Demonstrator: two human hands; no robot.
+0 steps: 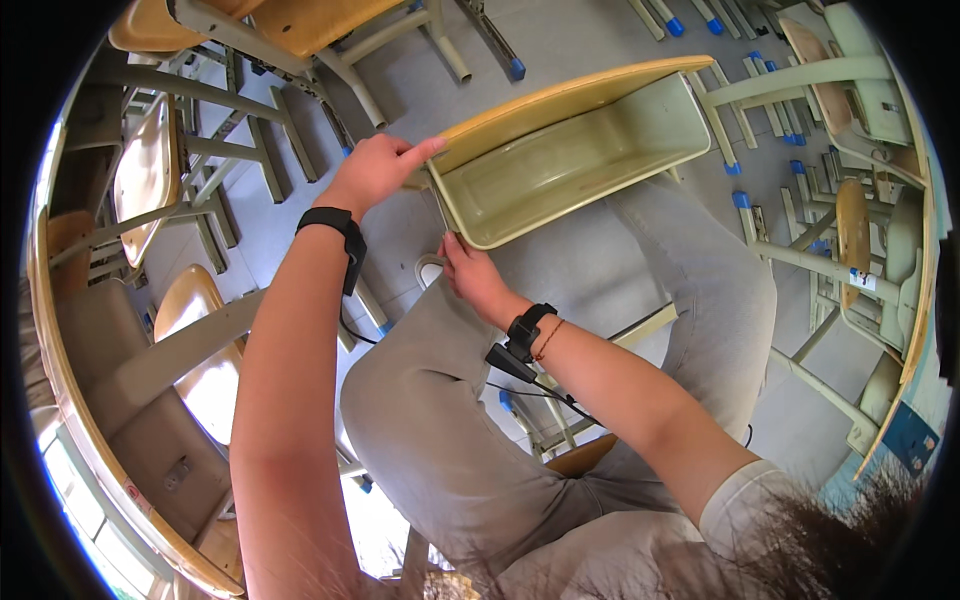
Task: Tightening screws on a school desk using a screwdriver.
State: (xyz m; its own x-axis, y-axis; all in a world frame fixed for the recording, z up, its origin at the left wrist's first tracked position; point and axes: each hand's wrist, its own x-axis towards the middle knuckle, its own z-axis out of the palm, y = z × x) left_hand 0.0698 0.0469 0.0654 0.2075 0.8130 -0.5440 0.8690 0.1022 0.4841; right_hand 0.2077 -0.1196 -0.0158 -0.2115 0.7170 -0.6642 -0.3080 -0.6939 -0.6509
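Observation:
A school desk lies tipped in front of my knees, its wooden top (pixel 570 86) on the far side and its pale olive metal compartment (pixel 572 170) open toward me. My left hand (pixel 372 172) grips the desk's left end, thumb reaching along the wooden edge. My right hand (pixel 470 274) has its fingers closed on the metal edge at the compartment's lower left corner; the fingertips are partly hidden. Black bands with cables are on both wrists, and a curved metal tube (pixel 428 270) shows just left of my right hand.
Wooden-seated chairs (pixel 140 180) and desks with metal legs crowd the left, the top and the right (pixel 853 240), many legs with blue feet. My grey-trousered legs (pixel 410 420) fill the lower middle, over a grey tiled floor (pixel 805 400).

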